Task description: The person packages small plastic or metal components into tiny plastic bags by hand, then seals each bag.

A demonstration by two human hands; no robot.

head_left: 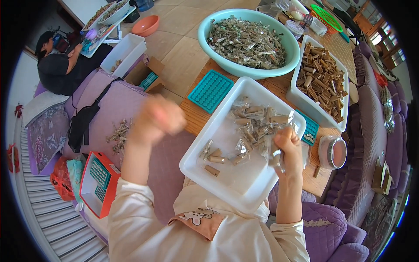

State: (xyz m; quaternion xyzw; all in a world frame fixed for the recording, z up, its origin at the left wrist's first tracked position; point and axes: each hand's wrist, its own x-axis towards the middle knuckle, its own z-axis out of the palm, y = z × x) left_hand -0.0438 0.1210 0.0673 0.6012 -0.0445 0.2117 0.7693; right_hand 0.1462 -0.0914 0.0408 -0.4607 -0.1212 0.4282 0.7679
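Observation:
My left hand (159, 117) is raised over the purple cover, left of a white tray (235, 185). Motion smears its fingers, so their grip cannot be made out. Over the tray's right side, my right hand (288, 142) is closed, pinching a small clear plastic packet (277, 160) that hangs below the fingers. Inside the tray, clear-wrapped brown tubes (257, 124) lie heaped toward the far end. A bare short brown tube (212, 170) and a few others rest nearer to me. The tray's near end is against my apron.
Beyond the tray stand a mint basin (205, 37) full of wrapped pieces and a white bin (301, 94) of brown tubes. Teal molds (211, 91) lie beside it. A round clear tub (332, 152) sits right; a red box (113, 192) left. Another person (65, 65) works far left.

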